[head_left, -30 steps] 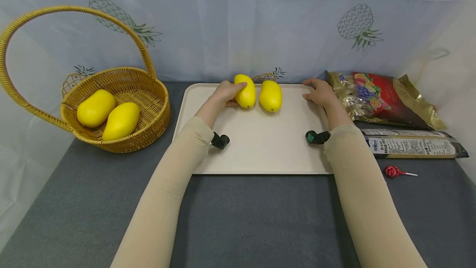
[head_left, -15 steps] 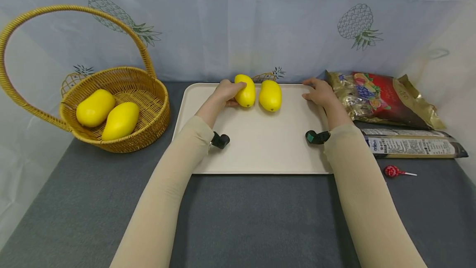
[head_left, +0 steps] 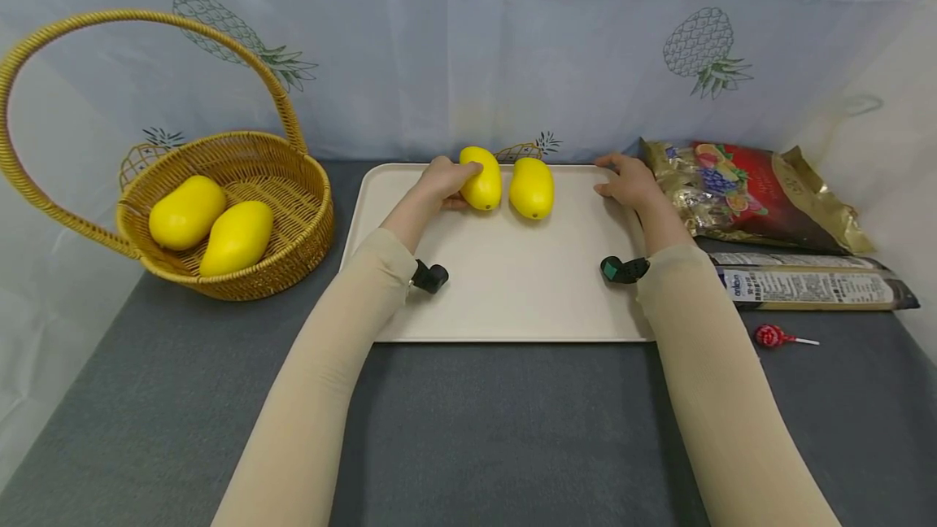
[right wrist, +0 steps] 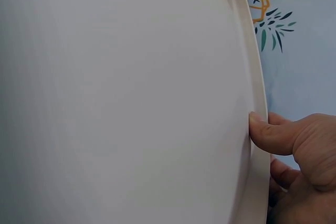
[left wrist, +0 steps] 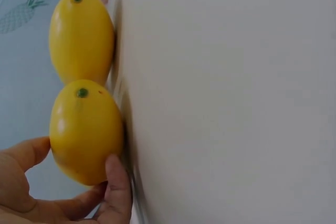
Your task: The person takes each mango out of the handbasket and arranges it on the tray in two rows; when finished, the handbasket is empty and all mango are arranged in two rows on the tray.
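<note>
At the far edge of a cream tray point(head_left: 527, 291), my left hand point(head_left: 442, 180) holds a yellow mango point(head_left: 483, 185) from its left side. In the left wrist view, the thumb and fingers point(left wrist: 118, 187) are around the near end of this mango point(left wrist: 84, 135). A second mango point(head_left: 532, 188) lies just to its right on the tray. My right hand point(head_left: 631, 180) pinches the tray's far rim point(right wrist: 258, 82) near the right corner, thumb inside and fingers outside. Part of the left fingers is hidden behind the fruit.
A wicker basket point(head_left: 293, 246) with a tall handle stands on the left and holds two mangoes point(head_left: 212, 226). To the right lie a red and gold candy bag point(head_left: 761, 198), a long labelled packet point(head_left: 816, 287) and a red lollipop point(head_left: 771, 336). A pineapple-print cloth point(head_left: 512, 39) hangs behind.
</note>
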A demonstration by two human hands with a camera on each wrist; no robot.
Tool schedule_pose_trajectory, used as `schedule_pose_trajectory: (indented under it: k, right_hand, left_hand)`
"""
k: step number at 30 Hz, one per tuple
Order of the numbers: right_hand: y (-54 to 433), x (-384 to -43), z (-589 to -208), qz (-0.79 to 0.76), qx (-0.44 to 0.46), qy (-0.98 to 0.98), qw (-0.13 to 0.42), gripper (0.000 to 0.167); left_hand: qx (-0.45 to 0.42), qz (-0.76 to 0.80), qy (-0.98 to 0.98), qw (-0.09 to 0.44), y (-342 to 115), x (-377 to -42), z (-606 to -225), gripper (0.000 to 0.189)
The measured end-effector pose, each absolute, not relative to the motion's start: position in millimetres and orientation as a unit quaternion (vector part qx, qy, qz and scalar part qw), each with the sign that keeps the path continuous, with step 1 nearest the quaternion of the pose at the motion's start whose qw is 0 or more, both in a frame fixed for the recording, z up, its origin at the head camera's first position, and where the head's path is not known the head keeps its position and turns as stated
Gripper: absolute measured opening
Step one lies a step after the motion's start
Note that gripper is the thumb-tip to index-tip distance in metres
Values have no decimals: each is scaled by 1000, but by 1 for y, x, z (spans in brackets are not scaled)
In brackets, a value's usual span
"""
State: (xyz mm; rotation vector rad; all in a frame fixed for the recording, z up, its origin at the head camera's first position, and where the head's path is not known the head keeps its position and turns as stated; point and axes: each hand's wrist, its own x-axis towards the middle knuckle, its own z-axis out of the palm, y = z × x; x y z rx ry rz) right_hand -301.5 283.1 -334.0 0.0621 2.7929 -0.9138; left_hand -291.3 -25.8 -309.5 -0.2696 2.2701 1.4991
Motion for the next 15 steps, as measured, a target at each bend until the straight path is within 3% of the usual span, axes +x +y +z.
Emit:
schedule_pose_trajectory:
  k: [6,15]
  right_hand:
    - [283,-302,-334,-308,23,945,103,56]
    - [282,-301,-335,-311,26,945,100,55]
  left_hand:
    - [-89,521,824,203,-28,-288,-303,54]
    - [-56,498,840,206,-40,-288,-285,66]
